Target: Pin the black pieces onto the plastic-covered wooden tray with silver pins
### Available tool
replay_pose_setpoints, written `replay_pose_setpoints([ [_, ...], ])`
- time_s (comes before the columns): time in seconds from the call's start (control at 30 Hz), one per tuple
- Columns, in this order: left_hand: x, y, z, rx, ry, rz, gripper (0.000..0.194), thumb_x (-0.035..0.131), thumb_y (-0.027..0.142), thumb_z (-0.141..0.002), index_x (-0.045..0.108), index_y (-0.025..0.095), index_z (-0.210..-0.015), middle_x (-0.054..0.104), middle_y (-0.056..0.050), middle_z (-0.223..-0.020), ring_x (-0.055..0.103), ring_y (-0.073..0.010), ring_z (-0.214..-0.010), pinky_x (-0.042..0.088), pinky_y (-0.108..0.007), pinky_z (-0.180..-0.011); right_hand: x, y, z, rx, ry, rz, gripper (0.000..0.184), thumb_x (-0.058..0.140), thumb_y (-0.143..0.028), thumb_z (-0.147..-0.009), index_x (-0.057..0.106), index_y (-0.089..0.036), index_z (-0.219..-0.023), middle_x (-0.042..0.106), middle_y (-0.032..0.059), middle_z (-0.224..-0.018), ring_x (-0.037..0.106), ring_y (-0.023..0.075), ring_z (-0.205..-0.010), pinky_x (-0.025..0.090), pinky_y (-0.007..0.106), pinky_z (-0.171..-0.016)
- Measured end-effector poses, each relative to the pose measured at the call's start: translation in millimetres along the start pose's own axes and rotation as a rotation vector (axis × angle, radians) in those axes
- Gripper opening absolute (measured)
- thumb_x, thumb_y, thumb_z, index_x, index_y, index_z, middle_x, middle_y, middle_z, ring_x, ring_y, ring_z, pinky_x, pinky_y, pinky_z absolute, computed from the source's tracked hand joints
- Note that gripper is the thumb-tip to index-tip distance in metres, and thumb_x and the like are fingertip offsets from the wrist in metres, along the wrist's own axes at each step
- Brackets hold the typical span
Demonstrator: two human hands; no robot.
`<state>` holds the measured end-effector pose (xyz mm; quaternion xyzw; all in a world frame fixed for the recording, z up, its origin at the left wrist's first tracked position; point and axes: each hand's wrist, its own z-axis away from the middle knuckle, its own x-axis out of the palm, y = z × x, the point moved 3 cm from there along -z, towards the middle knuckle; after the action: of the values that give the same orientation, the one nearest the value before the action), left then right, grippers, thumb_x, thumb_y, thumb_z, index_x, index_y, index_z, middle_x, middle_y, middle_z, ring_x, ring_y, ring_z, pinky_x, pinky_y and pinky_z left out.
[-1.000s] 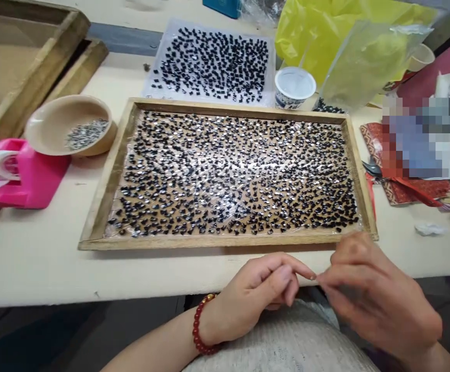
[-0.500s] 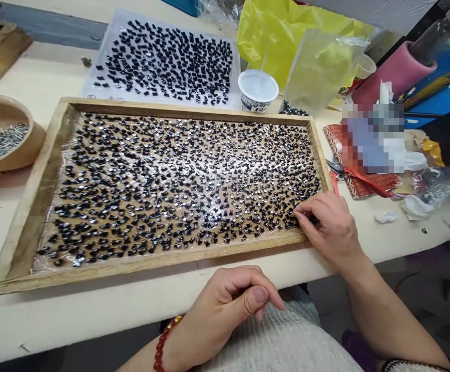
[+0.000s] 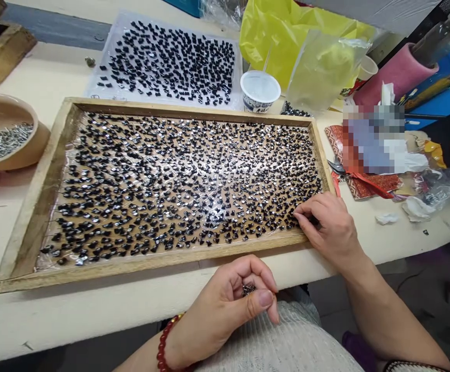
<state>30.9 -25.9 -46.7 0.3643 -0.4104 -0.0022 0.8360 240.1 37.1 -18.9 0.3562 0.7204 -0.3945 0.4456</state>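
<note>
A shallow wooden-framed tray (image 3: 143, 261) holds many small black glossy pieces (image 3: 163, 181) in rough rows on a clear film. At its front right corner, my right hand (image 3: 327, 225) pinches thumb and forefinger together among the pieces. What lies between those fingertips is too small to make out. My left hand (image 3: 232, 305) is curled palm up in front of the tray, near my lap. Its fingers cup a small heap of shiny metal pins (image 3: 248, 290), partly hidden by the thumb and fingers.
A beige bowl (image 3: 34, 142) of short silvery pins stands left of the tray. Behind are a white sheet (image 3: 103, 49) with black pieces, a white cup (image 3: 261, 90) and a yellow bag (image 3: 263, 36). Snips (image 3: 336, 166) and crumpled tissue (image 3: 418, 208) lie to the right.
My left hand has turned and opened a little, so the pins in it now show. My right hand stays at the same corner, still pinching.
</note>
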Motion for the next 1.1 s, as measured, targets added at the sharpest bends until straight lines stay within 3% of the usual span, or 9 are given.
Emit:
replay_pose_setpoints([
  [0.17,-1.1,-4.5,-0.7,-0.044,-0.02,0.042,0.031,0.075,0.043,-0.085,0.06,0.016,-0.082,0.065,-0.001,-0.062,0.028,-0.0076,-0.048,0.018,-0.022,-0.045,0.5,0.1,0.4,0.004,0.013,-0.01,0.007,0.06,-0.017,-0.09,0.061,-0.02,-0.084,0.064,0.002,-0.081,0.055,0.0175,-0.081,0.038,0.033,-0.076],
  [0.5,1.4,-4.3,1.9,0.023,-0.001,-0.032,0.042,0.064,0.056,-0.089,0.052,0.018,-0.074,0.044,0.006,-0.055,0.029,-0.009,-0.048,0.02,-0.024,-0.048,2.0,0.4,1.0,0.009,0.019,-0.032,0.007,0.058,-0.016,-0.09,0.061,-0.02,-0.085,0.066,0.0027,-0.082,0.056,0.018,-0.081,0.039,0.034,-0.076],
  [0.73,0.8,-6.1,3.5,0.053,-0.037,-0.074,0.048,0.051,0.057,-0.096,0.05,0.019,-0.066,0.038,0.005,-0.056,0.025,-0.0104,-0.048,0.018,-0.028,-0.048,1.9,-0.9,0.8,0.005,0.019,-0.024,0.008,0.059,-0.016,-0.09,0.061,-0.02,-0.084,0.065,0.0027,-0.081,0.056,0.0181,-0.08,0.039,0.034,-0.075],
  [1.1,1.7,-3.7,2.8,0.024,-0.112,-0.042,0.039,0.058,0.053,-0.094,0.049,0.019,-0.076,0.036,0.006,-0.062,0.023,-0.0111,-0.053,0.016,-0.029,-0.051,0.5,-2.2,0.6,-0.014,0.002,-0.011,0.009,0.06,-0.017,-0.09,0.064,-0.02,-0.082,0.066,0.0018,-0.08,0.056,0.0175,-0.079,0.038,0.034,-0.075],
])
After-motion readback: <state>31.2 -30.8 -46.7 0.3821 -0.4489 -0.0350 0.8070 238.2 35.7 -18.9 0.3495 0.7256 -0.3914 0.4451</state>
